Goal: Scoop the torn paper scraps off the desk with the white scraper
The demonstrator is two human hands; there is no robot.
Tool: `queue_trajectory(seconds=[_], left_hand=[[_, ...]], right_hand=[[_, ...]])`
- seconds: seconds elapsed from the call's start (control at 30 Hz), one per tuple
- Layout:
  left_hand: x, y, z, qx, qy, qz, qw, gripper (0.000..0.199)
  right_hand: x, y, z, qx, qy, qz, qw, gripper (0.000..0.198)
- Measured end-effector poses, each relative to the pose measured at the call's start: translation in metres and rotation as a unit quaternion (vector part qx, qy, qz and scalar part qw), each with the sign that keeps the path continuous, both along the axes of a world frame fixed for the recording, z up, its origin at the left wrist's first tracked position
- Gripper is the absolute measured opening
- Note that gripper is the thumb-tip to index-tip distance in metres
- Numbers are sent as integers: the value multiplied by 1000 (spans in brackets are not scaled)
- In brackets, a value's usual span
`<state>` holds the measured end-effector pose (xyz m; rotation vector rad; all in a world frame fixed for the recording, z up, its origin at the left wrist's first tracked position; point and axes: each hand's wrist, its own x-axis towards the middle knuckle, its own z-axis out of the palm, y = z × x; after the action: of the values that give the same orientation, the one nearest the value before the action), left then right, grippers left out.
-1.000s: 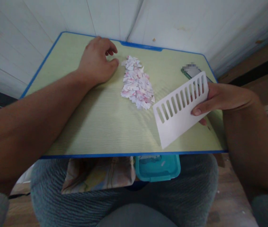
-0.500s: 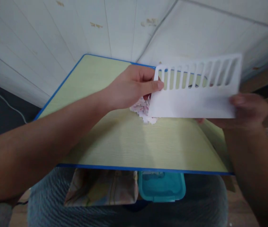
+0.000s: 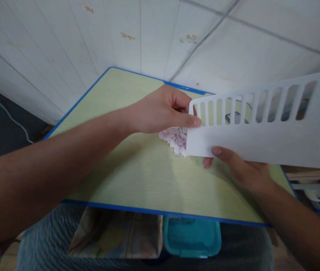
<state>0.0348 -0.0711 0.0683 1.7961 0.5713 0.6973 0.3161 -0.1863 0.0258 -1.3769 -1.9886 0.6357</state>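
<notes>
A white panel [image 3: 256, 145] with a row of long rounded slots along its upper part is held up over the table. My left hand [image 3: 173, 111] pinches its left end, thumb in front and fingers behind. From below, my right hand [image 3: 241, 165] grips the lower edge, its thumb on the front face and its other fingers mostly hidden behind. On the table, partly covered by the panel and my left hand, lies a pile of pinkish-white zigzag-edged paper pieces [image 3: 176, 141]. Through the slots a small dark-edged object [image 3: 233, 117] shows in part; its kind is unclear.
The pale yellow-green table [image 3: 137, 169] has a blue rim and stands against a white panelled wall [image 3: 120, 22] with a grey cable [image 3: 205, 39]. Below its front edge are a turquoise plastic container [image 3: 192, 237] and a patterned cloth item [image 3: 117, 233], by my legs.
My right hand has shifted left along the panel, from its right end to the lower edge nearer the middle. The panel's right end now reaches farther right. The camera view has turned slightly.
</notes>
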Motion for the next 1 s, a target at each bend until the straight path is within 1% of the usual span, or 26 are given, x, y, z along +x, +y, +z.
queue_trajectory(seconds=[0.03, 0.07, 0.1, 0.13, 0.17, 0.2, 0.23, 0.27, 0.3, 0.33, 0.4, 0.43, 0.5, 0.57, 0.63, 0.7, 0.77, 0.87, 0.93, 1.0], left_hand=[[-4, 8, 1, 19, 3, 2, 1000, 31], [-8, 17, 1, 43, -4, 20, 999, 31], [-12, 27, -1, 70, -19, 58, 996, 31], [-16, 39, -6, 102, -35, 119, 987, 30], [-21, 51, -13, 129, -35, 196, 972, 30], [-26, 64, -23, 154, -19, 274, 949, 29], [-31, 77, -34, 178, 11, 332, 926, 27], [-36, 89, -46, 201, 31, 371, 906, 25], [-41, 99, -58, 218, 51, 372, 901, 21], [-44, 108, -70, 229, 54, 363, 901, 18], [-48, 119, -87, 245, 38, 346, 905, 17], [-49, 122, -93, 252, 38, 342, 904, 17], [-48, 122, -98, 258, 57, 339, 903, 18], [-46, 118, -95, 255, 99, 343, 898, 17], [-44, 113, -90, 252, 148, 349, 891, 14], [-43, 107, -84, 251, 196, 349, 882, 14], [-41, 101, -78, 247, 228, 346, 876, 18], [-38, 93, -71, 240, 262, 345, 869, 26], [-36, 88, -68, 241, 288, 343, 861, 32], [-35, 85, -64, 240, 303, 340, 857, 36]], right_hand=[[-3, -2, 3, 5, -1, -7, 1000, 54], [-5, -3, 5, 3, -1, -8, 1000, 54], [-7, -4, 6, -5, -4, -6, 1000, 54], [-9, -4, 5, -16, -9, -2, 1000, 54], [-10, -3, 3, -26, -12, -1, 1000, 55], [-11, -3, 1, -38, -12, 0, 999, 56], [-11, -2, -1, -48, -10, -2, 999, 57], [-10, -2, -4, -57, -8, -7, 998, 59], [-10, -2, -5, -63, -7, -12, 998, 60], [-9, -3, -6, -69, -9, -13, 997, 59], [-7, -6, -5, -82, -17, -3, 996, 55], [-7, -7, -3, -89, -21, 11, 996, 52], [-8, -10, 3, -105, -22, 44, 993, 45], [-10, -11, 8, -106, -5, 48, 993, 47], [-12, -11, 12, -93, 8, 22, 995, 55], [-12, -9, 12, -73, -1, -3, 997, 60], [-11, -8, 10, -69, -28, -5, 997, 59], [-9, -6, 3, -87, -62, -8, 994, 54], [-8, -6, -1, -83, -76, -34, 993, 54], [-9, -6, -2, -65, -87, -65, 992, 54]])
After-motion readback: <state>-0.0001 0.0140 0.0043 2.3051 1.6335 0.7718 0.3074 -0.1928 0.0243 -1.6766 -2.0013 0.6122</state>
